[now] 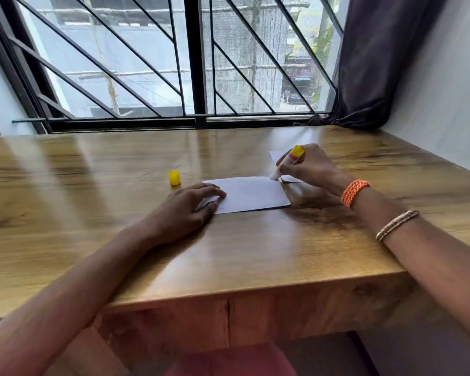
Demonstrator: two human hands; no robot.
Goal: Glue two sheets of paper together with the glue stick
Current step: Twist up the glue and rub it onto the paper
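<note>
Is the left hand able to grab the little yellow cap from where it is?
Probably yes. The yellow cap stands alone on the table, just beyond the left hand, with nothing between them. But that hand is pressing down the sheet of paper, so it would have to let go first.

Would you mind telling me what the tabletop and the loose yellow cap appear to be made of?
Tabletop: wood or wood-look laminate, glossy; visible grain and window reflections.
Yellow cap: probably plastic, smooth and opaque with uniform colour.
</note>
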